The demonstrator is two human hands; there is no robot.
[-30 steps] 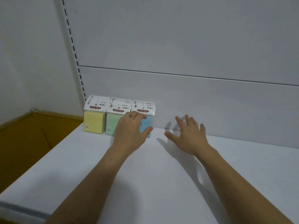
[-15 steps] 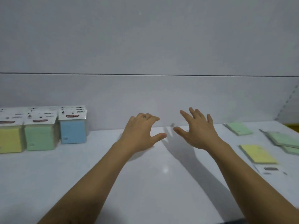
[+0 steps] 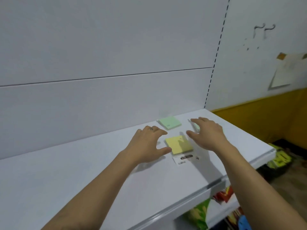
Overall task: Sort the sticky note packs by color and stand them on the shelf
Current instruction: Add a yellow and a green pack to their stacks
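The yellow pack lies flat on the shelf, just off the left thumb tip and between the two hands. Its white header card points toward the wrists. A green pack lies flat just beyond the left fingers, and another green one sits mostly hidden under the right fingers.

Both the left hand and the right hand are spread wide and hold nothing, hovering low over the shelf.

The yellow pack looks light and fairly stiff, a block of paper in a slick film sleeve, so it may slide on the smooth shelf rather than lift. The header card looks thin and bendy, a poor place to pinch. Better to take the block by its two opposite side edges, thumb on the near side and fingers on the far one, then tip it upright onto its bottom edge.
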